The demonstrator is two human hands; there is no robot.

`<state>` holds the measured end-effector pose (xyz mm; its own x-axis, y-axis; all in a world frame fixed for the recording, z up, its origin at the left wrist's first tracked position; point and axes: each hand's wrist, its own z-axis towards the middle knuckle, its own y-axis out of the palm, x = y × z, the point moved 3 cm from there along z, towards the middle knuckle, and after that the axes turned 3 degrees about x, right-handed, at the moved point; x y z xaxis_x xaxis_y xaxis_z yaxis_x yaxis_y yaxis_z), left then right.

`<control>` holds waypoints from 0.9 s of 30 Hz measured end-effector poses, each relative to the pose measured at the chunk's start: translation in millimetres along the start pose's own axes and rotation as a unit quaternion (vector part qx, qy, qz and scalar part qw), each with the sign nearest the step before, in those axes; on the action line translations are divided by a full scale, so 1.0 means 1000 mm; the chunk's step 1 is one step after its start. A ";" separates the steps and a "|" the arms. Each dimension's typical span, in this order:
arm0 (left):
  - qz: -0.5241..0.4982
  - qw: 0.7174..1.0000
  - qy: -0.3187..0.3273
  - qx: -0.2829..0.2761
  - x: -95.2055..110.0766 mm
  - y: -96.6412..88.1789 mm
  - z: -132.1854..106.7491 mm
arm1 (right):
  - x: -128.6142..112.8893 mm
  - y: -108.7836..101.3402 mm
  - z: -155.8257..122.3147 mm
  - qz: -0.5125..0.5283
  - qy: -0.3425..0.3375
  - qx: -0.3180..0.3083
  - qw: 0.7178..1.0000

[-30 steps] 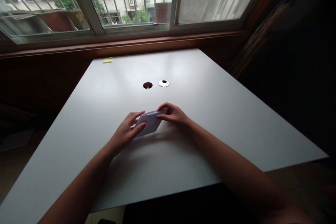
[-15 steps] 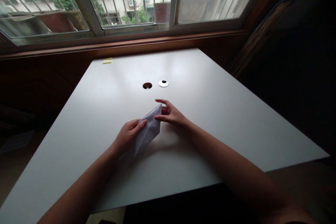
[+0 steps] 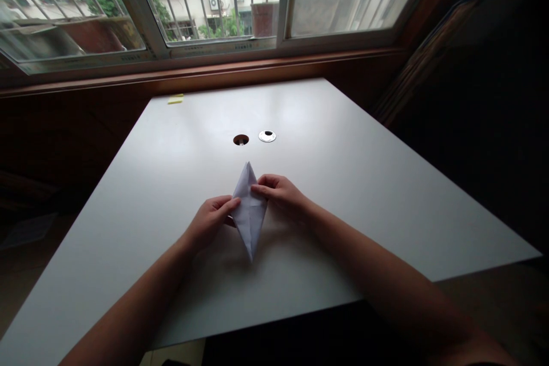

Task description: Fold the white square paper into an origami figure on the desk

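Note:
A piece of folded white paper, diamond-shaped with a long point at each end, is held between my two hands above the table. My left hand pinches its left corner, the thumb on the front face and the fingers behind. On the right side, my right hand grips the upper right edge, its thumb lying on the paper. The fingers behind the sheet are partly hidden. Creases run down and across the middle of the paper.
The white table has a round cable hole with a loose round cover beside it. A yellow sticker is near the far left corner. Beyond the far edge is a barred window.
The paper has turned from a slant to nearly upright, its face now toward me. My right hand has moved down slightly, and its raised index finger has closed onto the paper.

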<state>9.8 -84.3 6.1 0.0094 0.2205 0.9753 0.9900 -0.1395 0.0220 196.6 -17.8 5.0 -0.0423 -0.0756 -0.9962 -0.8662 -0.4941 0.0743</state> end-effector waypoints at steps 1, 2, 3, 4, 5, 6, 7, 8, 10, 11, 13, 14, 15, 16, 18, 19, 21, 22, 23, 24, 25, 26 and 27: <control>0.001 1.000 -0.001 -0.014 0.000 0.001 0.000 | 0.001 -0.001 0.000 -0.014 -0.005 -0.003 1.000; 0.006 1.000 0.001 -0.020 0.000 0.002 0.000 | 0.001 -0.001 0.000 -0.030 -0.009 -0.014 0.999; 0.017 1.000 0.004 -0.018 0.001 0.002 0.000 | 0.001 -0.001 -0.001 -0.051 -0.013 -0.030 0.998; 0.032 0.999 0.007 -0.011 0.001 0.002 0.000 | 0.001 0.000 -0.001 -0.074 -0.017 -0.045 0.996; 0.049 0.999 0.010 -0.003 0.002 0.001 -0.001 | 0.000 0.001 -0.002 -0.099 -0.024 -0.058 0.993; 0.066 0.998 0.011 0.004 0.002 0.001 -0.001 | -0.001 0.002 -0.003 -0.123 -0.031 -0.066 0.990; 0.081 0.997 0.011 0.008 0.002 0.000 -0.001 | -0.001 0.003 -0.003 -0.143 -0.036 -0.071 0.987; 0.091 0.996 0.012 0.013 0.002 0.000 -0.001 | -0.002 0.004 -0.003 -0.156 -0.041 -0.072 0.984; 0.103 0.994 0.021 0.027 0.002 -0.002 -0.001 | -0.004 0.006 -0.003 -0.167 -0.047 -0.071 0.982; 0.107 0.993 0.030 0.036 0.003 -0.004 0.000 | -0.005 0.006 -0.003 -0.169 -0.049 -0.071 0.982; 0.112 0.991 0.051 0.060 0.003 -0.007 0.001 | -0.005 0.006 -0.003 -0.170 -0.050 -0.075 0.981; 0.113 0.989 0.061 0.072 0.003 -0.008 0.002 | -0.005 0.007 -0.003 -0.168 -0.047 -0.081 0.981; 0.113 0.988 0.070 0.083 0.003 -0.010 0.002 | -0.005 0.007 -0.003 -0.163 -0.042 -0.087 0.982; 0.110 0.987 0.077 0.092 0.003 -0.011 0.002 | -0.004 0.007 -0.003 -0.156 -0.036 -0.092 0.983; 0.099 0.986 0.087 0.100 0.003 -0.011 0.003 | -0.003 0.006 -0.002 -0.138 -0.022 -0.098 0.985; 0.094 0.987 0.091 0.099 0.004 -0.011 0.003 | -0.002 0.006 -0.002 -0.127 -0.014 -0.099 0.987; 0.081 0.988 0.097 0.092 0.005 -0.010 0.003 | -0.001 0.006 -0.001 -0.101 0.004 -0.097 0.990; 0.071 0.988 0.101 0.088 0.006 -0.009 0.004 | 0.000 0.007 -0.001 -0.089 0.012 -0.099 0.991; 0.060 0.989 0.103 0.082 0.006 -0.008 0.004 | 0.000 0.008 -0.001 -0.082 0.016 -0.104 0.991; 0.050 0.990 0.104 0.078 0.006 -0.007 0.004 | -0.001 0.009 -0.001 -0.083 0.017 -0.110 0.990; 0.044 0.991 0.105 0.075 0.006 -0.007 0.005 | -0.001 0.010 -0.002 -0.093 0.015 -0.116 0.989; 0.043 0.991 0.104 0.075 0.006 -0.007 0.005 | -0.002 0.010 -0.002 -0.110 0.012 -0.121 0.986; 0.047 0.991 0.101 0.077 0.005 -0.008 0.006 | -0.002 0.011 -0.002 -0.132 0.008 -0.127 0.983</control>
<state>2.9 -76.7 9.3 0.0887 0.0145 0.9959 0.9960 0.0031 -0.0888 188.2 -25.0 7.8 0.1769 0.0715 -0.9816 -0.6940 -0.6981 -0.1759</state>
